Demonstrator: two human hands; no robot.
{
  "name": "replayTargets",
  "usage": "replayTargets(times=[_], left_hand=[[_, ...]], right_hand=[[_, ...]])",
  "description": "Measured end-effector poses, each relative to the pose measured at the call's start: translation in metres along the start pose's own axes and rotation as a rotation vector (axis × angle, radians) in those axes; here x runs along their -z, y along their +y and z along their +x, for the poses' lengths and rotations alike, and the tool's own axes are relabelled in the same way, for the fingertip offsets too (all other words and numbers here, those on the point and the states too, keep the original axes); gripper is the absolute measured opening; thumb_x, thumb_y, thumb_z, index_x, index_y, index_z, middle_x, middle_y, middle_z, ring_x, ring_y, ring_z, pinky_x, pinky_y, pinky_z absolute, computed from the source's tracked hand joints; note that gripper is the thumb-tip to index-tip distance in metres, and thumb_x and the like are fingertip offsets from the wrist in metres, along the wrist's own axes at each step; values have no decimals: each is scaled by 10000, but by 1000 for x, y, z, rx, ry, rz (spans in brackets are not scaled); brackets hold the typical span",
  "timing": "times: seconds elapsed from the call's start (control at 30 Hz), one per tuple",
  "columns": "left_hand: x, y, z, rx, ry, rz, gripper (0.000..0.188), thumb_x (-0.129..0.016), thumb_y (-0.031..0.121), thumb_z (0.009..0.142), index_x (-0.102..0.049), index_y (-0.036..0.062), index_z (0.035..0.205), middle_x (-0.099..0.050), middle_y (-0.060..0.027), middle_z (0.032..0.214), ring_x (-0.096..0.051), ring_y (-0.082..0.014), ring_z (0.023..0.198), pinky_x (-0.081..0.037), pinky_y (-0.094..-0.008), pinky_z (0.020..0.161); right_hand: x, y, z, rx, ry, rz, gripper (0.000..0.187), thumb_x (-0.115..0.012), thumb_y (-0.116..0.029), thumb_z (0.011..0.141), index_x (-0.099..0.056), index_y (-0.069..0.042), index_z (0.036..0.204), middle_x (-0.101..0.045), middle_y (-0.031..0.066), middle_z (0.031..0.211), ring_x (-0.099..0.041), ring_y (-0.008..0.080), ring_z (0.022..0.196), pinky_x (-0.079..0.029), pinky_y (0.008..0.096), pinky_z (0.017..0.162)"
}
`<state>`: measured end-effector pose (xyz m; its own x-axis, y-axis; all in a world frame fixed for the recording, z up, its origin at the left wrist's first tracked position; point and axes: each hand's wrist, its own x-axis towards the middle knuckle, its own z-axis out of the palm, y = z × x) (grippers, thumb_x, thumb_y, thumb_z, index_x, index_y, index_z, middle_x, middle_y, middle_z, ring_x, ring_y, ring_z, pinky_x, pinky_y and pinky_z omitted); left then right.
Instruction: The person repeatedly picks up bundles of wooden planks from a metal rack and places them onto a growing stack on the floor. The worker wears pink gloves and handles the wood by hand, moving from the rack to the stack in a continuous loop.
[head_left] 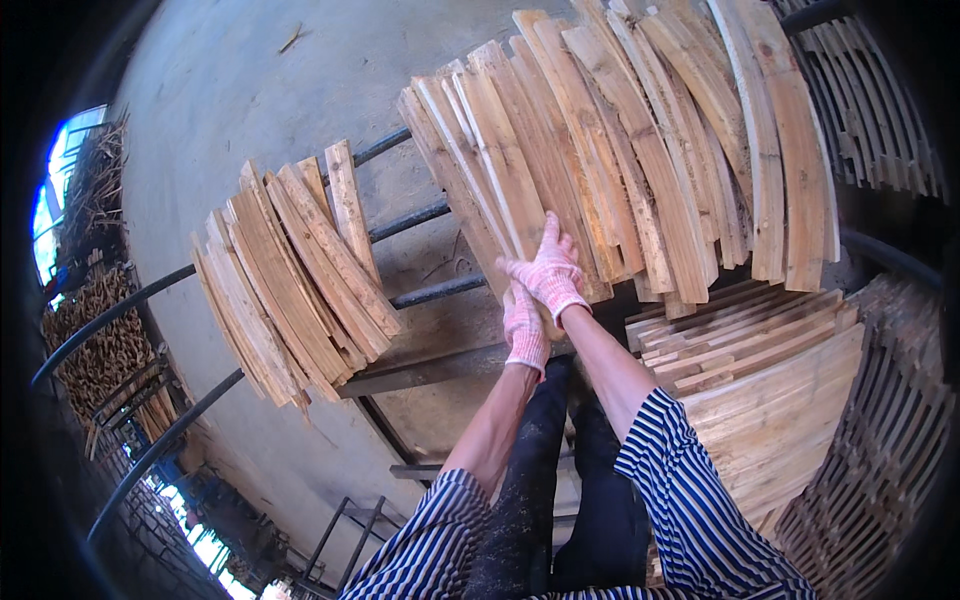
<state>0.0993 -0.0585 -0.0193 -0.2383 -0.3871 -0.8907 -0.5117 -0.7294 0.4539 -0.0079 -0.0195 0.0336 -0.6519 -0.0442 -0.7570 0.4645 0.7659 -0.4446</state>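
Both my hands wear pinkish-white knit gloves and meet at the near end of a row of wooden slats (570, 150) lying side by side on a metal rack. My right hand (552, 270) rests across one slat (508, 160), thumb and fingers spread apart on its upper face. Just below it, my left hand (524, 328) is closed at that slat's near end, its thumb partly hidden. A smaller bunch of slats (290, 280) lies to the left on the same rack, with a gap between the two groups.
Dark metal bars (440, 290) of the rack run across beneath the slats. At the lower right stands a stack of pale boards (770, 390), beside more stacked strips (870, 450). Bundled wood (110, 340) is at the far left. Grey concrete floor (240, 80) shows behind.
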Motion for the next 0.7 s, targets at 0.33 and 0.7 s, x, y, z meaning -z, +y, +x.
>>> replayTargets(times=[0.33,0.7], left_hand=[[32,73,-151,-44,-501,459,570,-646,532,947,-645,67,1277,-675,-114,1189,-620,-256,1104,-475,-368,1005],[-78,44,-305,277,-1028,261,813,-853,306,776,-460,32,1432,-618,-104,1260,-609,-260,1142,-513,-428,997]], right_hand=[[109,97,-161,-39,-738,1007,793,-909,-175,737,-500,-6,1395,-657,115,1179,-631,230,1064,-526,362,954],[211,171,-387,-92,-74,394,1240,-910,-387,653,-178,20,1568,-399,247,1537,-379,324,1450,-298,386,1214]])
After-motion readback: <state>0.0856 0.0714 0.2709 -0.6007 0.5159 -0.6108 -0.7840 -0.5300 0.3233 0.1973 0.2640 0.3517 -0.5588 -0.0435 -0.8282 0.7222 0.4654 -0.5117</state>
